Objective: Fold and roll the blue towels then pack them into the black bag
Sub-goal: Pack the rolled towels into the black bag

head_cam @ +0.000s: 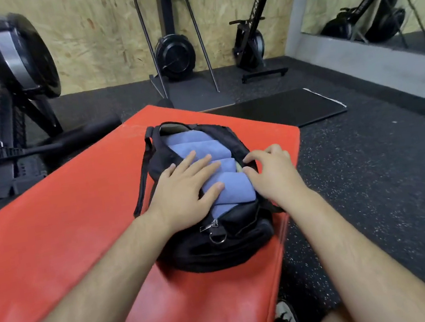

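Note:
The black bag [217,240] lies unzipped on the red mat [50,226], its opening facing up. Several rolled blue towels [195,146] fill it side by side. My left hand [185,189] lies flat with straight fingers pressing on the nearest rolls. At the bag's right rim, my right hand [271,171] has curled fingers, the thumb against the nearest blue roll [233,189]. Whether the fingers pinch the rim fabric I cannot make out. A metal zipper pull [210,226] and ring hang at the near end of the opening.
A black shoulder strap [143,176] trails off the bag's left side. Rowing machines [15,88] stand on the dark rubber floor at left and along the plywood wall. A black floor mat [289,110] lies beyond the red mat. My shoe [286,318] shows at the bottom.

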A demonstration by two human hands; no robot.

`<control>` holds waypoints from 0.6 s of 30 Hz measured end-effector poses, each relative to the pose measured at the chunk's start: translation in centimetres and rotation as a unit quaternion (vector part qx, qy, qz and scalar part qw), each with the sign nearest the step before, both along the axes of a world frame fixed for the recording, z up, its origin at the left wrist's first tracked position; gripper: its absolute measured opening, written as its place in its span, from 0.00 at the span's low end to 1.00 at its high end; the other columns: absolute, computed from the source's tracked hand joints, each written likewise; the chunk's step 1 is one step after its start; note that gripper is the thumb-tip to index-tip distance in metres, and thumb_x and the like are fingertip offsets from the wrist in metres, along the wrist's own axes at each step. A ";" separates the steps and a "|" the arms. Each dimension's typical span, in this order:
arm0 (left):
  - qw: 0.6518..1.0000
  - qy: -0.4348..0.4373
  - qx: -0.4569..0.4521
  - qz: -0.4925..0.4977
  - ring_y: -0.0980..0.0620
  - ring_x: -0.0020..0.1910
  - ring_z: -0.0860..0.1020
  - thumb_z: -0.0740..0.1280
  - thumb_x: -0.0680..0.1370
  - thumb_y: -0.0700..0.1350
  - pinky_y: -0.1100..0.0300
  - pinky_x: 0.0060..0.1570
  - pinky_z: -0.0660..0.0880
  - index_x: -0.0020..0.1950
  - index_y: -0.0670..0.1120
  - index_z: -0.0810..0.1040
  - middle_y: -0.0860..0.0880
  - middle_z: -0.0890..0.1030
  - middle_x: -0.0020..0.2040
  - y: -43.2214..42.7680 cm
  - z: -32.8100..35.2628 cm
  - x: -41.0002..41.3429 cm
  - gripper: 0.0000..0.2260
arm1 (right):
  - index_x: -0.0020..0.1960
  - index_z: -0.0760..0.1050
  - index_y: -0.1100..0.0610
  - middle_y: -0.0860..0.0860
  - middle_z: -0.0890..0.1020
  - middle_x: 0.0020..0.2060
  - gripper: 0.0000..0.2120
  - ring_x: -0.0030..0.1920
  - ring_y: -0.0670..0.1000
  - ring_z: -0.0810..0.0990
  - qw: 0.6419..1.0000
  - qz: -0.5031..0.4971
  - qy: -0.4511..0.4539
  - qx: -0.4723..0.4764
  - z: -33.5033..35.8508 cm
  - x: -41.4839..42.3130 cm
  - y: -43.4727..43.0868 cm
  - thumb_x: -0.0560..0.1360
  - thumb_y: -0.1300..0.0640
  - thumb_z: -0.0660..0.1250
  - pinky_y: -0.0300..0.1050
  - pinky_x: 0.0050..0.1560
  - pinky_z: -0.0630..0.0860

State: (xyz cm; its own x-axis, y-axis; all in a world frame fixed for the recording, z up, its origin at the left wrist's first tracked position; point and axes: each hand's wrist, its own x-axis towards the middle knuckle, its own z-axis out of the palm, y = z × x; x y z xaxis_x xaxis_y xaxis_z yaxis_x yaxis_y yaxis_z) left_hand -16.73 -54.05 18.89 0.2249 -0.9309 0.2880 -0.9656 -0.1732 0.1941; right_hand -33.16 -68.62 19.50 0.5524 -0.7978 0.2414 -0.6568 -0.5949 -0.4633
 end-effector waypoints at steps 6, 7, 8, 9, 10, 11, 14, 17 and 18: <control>0.988 -0.009 0.150 0.018 0.50 0.81 0.46 0.46 0.80 0.68 0.39 0.77 0.48 0.79 0.65 0.55 0.61 0.50 0.81 -3.4 1.2 -1.3 0.27 | 0.51 0.80 0.55 0.43 0.76 0.37 0.10 0.37 0.44 0.74 0.981 -0.006 -0.155 0.121 0.7 -0.1 -1.1 0.76 0.67 0.65 0.26 0.35 0.66; 0.988 -0.012 0.155 0.022 0.50 0.81 0.46 0.46 0.80 0.68 0.38 0.77 0.48 0.79 0.66 0.55 0.61 0.50 0.81 -3.6 1.2 -1.4 0.27 | 0.49 0.80 0.54 0.43 0.77 0.36 0.10 0.37 0.43 0.75 0.974 -0.013 -0.178 0.138 1.0 -0.1 -1.3 0.76 0.67 0.65 0.27 0.36 0.67; 0.987 -0.018 0.156 0.024 0.50 0.81 0.46 0.45 0.80 0.69 0.38 0.76 0.49 0.79 0.66 0.55 0.61 0.50 0.81 -3.8 1.1 -1.4 0.27 | 0.46 0.80 0.52 0.43 0.78 0.36 0.10 0.37 0.43 0.76 0.966 -0.018 -0.203 0.159 1.4 -0.1 -1.6 0.76 0.66 0.66 0.31 0.39 0.70; 0.987 -0.024 0.157 0.025 0.49 0.81 0.46 0.45 0.80 0.69 0.38 0.76 0.49 0.78 0.66 0.55 0.61 0.50 0.81 -3.9 1.0 -1.4 0.27 | 0.45 0.80 0.51 0.45 0.80 0.38 0.11 0.38 0.44 0.78 0.953 -0.025 -0.235 0.189 1.8 -0.1 -1.9 0.76 0.66 0.65 0.36 0.41 0.72; 0.986 -0.030 0.160 0.025 0.49 0.81 0.47 0.45 0.79 0.69 0.37 0.76 0.50 0.78 0.67 0.55 0.61 0.50 0.81 -3.9 0.9 -1.4 0.27 | 0.44 0.80 0.51 0.47 0.82 0.39 0.13 0.40 0.46 0.79 0.933 -0.034 -0.276 0.229 2.2 -0.1 -2.3 0.76 0.67 0.64 0.39 0.43 0.75; 0.986 -0.034 0.163 0.024 0.49 0.81 0.47 0.45 0.79 0.70 0.37 0.76 0.50 0.78 0.67 0.55 0.61 0.50 0.81 -3.9 0.8 -1.4 0.27 | 0.44 0.79 0.51 0.50 0.83 0.41 0.13 0.41 0.49 0.80 0.907 -0.044 -0.316 0.275 2.7 -0.2 -2.7 0.76 0.68 0.63 0.42 0.43 0.76; 0.985 -0.021 0.168 0.020 0.50 0.81 0.46 0.45 0.81 0.68 0.38 0.76 0.49 0.78 0.67 0.57 0.61 0.51 0.81 -4.0 1.0 -1.5 0.25 | 0.49 0.76 0.55 0.55 0.82 0.43 0.12 0.39 0.52 0.79 0.830 -0.041 -0.381 0.404 3.5 -0.1 -3.3 0.79 0.69 0.60 0.43 0.37 0.76; 0.987 0.098 0.125 0.022 0.55 0.81 0.49 0.51 0.84 0.61 0.42 0.78 0.48 0.74 0.64 0.67 0.63 0.58 0.79 -3.4 1.3 -1.0 0.19 | 0.50 0.77 0.56 0.54 0.81 0.40 0.05 0.36 0.51 0.77 0.875 0.003 -0.300 0.379 3.3 0.4 -2.2 0.81 0.62 0.63 0.42 0.34 0.74; 0.986 0.136 0.094 0.026 0.57 0.80 0.52 0.54 0.84 0.58 0.45 0.78 0.50 0.72 0.62 0.71 0.62 0.62 0.78 -3.0 1.4 -0.7 0.17 | 0.49 0.77 0.56 0.51 0.81 0.39 0.05 0.36 0.50 0.77 0.910 0.015 -0.248 0.332 3.2 0.6 -1.5 0.80 0.56 0.65 0.42 0.36 0.74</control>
State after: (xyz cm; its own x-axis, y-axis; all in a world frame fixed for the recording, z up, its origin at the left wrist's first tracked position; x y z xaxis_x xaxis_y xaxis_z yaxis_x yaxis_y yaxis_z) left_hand -17.43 -57.07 20.34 0.3183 -0.9474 0.0341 -0.8710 -0.2780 0.4051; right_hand -32.53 -70.15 22.67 0.5315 -0.8447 -0.0624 -0.2569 -0.0906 -0.9622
